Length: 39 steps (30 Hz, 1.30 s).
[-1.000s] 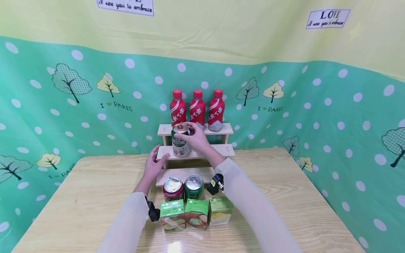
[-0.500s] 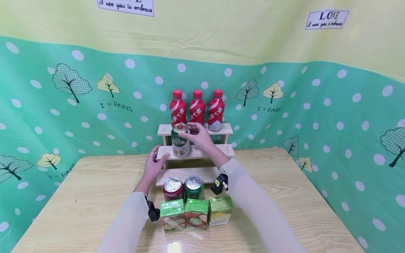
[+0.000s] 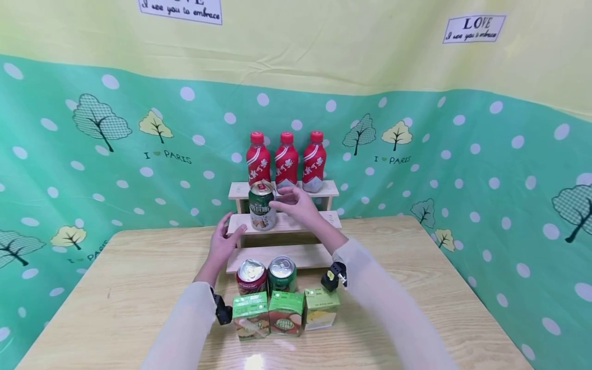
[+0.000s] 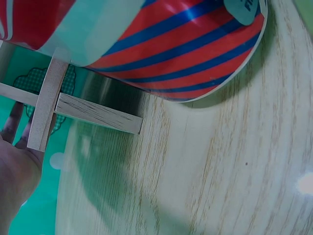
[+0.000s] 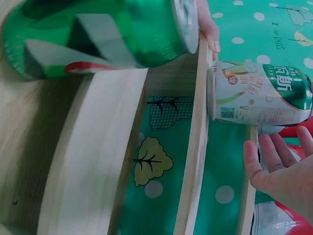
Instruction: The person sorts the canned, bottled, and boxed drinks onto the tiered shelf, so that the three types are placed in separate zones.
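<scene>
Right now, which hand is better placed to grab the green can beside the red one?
Right, probably, for the green can: the right hand is empty and open beside the shelved can; the left hand holds the wooden rack's left end.

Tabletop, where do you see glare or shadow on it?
Head view: white glare spot on the tabletop in front of the cartons; left wrist view: bright glare at the right edge; right wrist view: dark shadow beside the lowest shelf board.
</scene>
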{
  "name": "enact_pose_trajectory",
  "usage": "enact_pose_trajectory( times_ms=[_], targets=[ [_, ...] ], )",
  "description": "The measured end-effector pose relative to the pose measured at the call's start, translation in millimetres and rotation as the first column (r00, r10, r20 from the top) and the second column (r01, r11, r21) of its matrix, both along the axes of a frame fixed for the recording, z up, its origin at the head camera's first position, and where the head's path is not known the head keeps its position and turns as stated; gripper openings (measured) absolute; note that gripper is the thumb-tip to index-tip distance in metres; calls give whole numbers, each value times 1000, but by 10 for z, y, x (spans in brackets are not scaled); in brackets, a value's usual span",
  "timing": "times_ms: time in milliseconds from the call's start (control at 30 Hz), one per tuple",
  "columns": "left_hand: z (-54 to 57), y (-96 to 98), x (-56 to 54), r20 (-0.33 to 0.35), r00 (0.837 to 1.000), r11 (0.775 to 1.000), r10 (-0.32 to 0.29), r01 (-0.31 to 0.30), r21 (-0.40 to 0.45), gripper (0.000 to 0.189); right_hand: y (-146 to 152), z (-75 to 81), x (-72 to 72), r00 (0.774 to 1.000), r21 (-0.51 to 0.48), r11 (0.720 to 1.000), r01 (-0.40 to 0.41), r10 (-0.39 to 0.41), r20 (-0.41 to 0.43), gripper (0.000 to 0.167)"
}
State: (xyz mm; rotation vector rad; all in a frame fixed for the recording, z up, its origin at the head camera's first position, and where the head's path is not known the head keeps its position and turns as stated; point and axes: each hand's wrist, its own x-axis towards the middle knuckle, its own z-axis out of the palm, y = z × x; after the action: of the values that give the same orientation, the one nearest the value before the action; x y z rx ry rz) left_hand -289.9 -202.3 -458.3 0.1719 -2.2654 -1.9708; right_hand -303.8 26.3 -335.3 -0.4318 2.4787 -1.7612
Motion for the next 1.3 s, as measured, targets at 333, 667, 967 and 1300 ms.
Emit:
enact_pose_trajectory(
  times_ms=[333,667,967,1300],
  targets=[
    [-7,-13,18,-1,1000,1000,8,-8,-11,78,123,-101,166,993,62,994,-87,82,86,54],
    [20,-6,34,0,1000,1000,6,-6,-4,77,260,-70,316,984,178,971,-158,140,110,43],
    [22,-5,21,5,1000,1000,-3,3,10,79,444,-153,425,963,270,924,-270,255,91,48],
    [6,-4,2,17,1000,1000,-10,10,0,80,535,-370,623,925,300,875,-381,363,114,52]
  ],
)
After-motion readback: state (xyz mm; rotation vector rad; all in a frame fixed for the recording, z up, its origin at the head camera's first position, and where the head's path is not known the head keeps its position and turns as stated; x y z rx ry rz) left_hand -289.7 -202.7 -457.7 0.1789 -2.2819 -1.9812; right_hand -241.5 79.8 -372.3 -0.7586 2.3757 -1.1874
